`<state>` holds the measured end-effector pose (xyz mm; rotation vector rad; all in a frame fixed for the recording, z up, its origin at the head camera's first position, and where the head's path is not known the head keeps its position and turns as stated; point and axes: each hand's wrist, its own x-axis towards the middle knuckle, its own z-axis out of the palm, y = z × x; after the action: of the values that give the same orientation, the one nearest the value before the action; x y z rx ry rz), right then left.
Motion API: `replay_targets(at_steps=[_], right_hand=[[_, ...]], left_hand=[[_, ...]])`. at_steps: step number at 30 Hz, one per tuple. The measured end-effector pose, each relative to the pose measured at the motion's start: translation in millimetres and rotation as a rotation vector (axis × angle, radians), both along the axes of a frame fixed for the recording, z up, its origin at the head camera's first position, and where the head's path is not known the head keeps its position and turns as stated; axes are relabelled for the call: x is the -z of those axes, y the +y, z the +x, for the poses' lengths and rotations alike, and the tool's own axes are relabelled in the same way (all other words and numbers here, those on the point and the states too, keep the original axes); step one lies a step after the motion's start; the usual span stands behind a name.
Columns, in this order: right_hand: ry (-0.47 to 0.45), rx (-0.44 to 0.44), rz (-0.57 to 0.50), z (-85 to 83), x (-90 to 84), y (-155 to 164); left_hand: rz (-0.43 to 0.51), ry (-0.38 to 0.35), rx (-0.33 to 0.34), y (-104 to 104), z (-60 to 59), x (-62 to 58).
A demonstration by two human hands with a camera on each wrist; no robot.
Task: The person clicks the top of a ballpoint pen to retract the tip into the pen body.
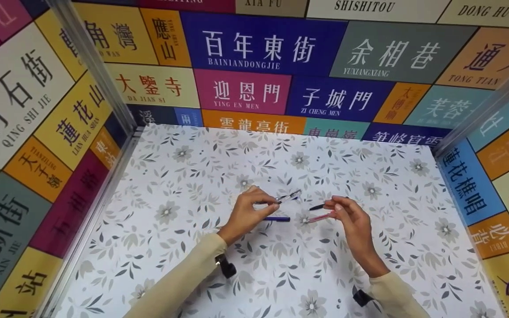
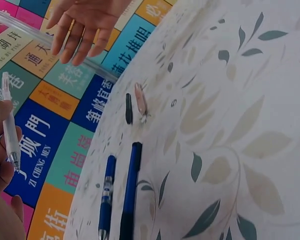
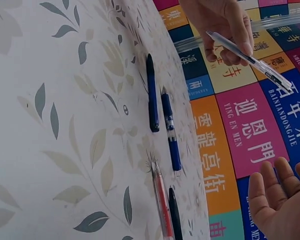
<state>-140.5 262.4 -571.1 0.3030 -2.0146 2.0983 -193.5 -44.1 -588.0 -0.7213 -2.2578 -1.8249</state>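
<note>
We found the left hand [image 1: 245,215] pinching a clear pen [image 3: 262,67], right hand [image 1: 357,226] relaxed, empty; we advised steady mid-barrel control.

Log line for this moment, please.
left hand: holds clear pen | right hand: empty | on table: two blue pens, red pen, black pen

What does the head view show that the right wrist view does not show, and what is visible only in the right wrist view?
Only the head view shows the light sleeves and the black pieces at both wrists.

Only the right wrist view shows the plain blue pen and the banded blue pen at full length, and the palm side of the right hand.

Both show the left hand holding a clear pen, and the red pen, dark pen and floral tabletop.
</note>
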Motion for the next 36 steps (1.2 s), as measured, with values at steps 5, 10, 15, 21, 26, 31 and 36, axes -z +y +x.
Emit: replay_targets(at_steps=[5, 10, 15, 21, 26, 31, 36], right_hand=[[0.016, -0.039, -0.001, -0.6, -3.9, -7], [0.02, -0.059, 0.01, -0.9, -10.0, -14], [-0.004, -0.041, 0.042, -1.6, -16.0, -20], [-0.018, -0.048, 0.031, -2.9, -21.2, -25], [-0.011, -0.091, 0.015, -3.5, -25.4, -29], [-0.02, -0.126, 0.018, -2.6, -31.3, -33], [-0.035, -0.138, 0.027, -1.7, -37.8, -36]], left_hand=[[0.035, -0.019, -0.016, 12, 10.3, -13.8], [0.068, -0.044, -0.014, 19, 11.5, -8.9], [0.092, -0.085, -0.017, 24, 14.4, -11.6], [0.101, -0.154, -0.021, 30, 21.7, -14.7], [0.147, -0.194, -0.026, 38, 26.3, -14.9], [0.19, -0.21, -0.023, 45, 29.2, -15.9], [0.228, -0.214, -0.035, 52, 33.4, -15.8]])
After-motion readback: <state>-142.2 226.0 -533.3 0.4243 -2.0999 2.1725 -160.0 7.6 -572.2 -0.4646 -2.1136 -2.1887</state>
